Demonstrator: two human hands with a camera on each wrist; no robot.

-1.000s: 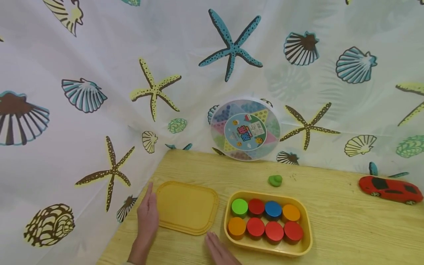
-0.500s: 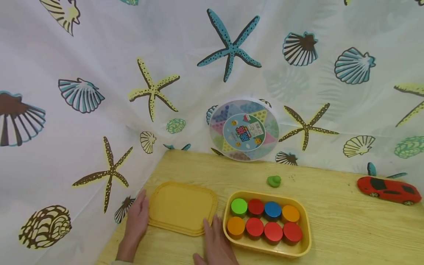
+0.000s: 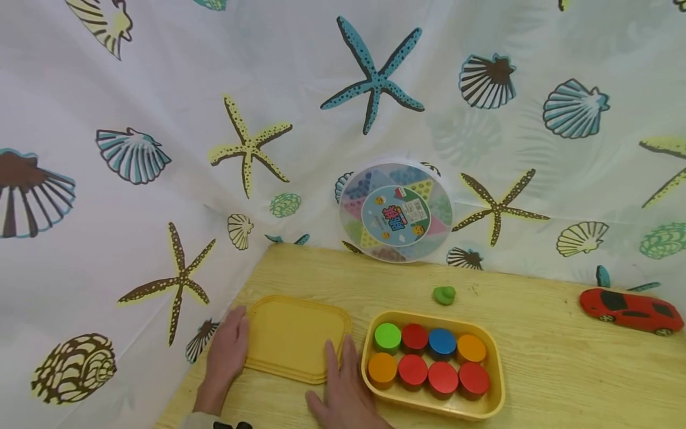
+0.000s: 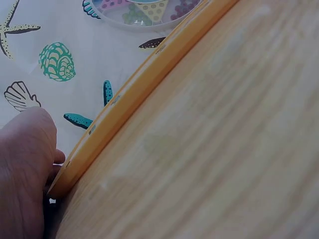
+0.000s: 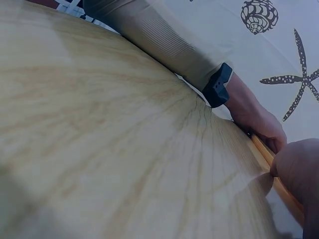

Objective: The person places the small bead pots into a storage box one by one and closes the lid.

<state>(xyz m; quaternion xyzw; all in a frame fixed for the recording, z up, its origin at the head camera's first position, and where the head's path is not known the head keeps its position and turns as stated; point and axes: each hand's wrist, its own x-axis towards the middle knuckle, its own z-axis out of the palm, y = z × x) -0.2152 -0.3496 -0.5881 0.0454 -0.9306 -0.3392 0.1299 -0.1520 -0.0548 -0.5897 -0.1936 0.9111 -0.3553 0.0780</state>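
A flat yellow plastic lid (image 3: 297, 338) with a stepped rim lies on the wooden table. My left hand (image 3: 226, 350) stands along its left edge, fingers fairly straight and touching the rim. At the lid's right edge rests my right hand (image 3: 347, 390), fingers extended and thumb spread, in the gap beside a yellow tub (image 3: 429, 405). Several round-capped pots in green, red, blue and orange stand in two rows inside the tub. Seen from the left wrist, the lid's side wall (image 4: 114, 109) runs away from the left hand.
Behind the tub sits a small green figure (image 3: 444, 295). A red toy car (image 3: 632, 311) is at the far right. A round board-game disc (image 3: 396, 213) leans against the shell-patterned curtain (image 3: 300, 71), which borders the table at the back and left.
My right hand has come up from the front edge to the lid's right side. The left hand has shifted slightly left and down, then a little back rightward, against the lid's rim.
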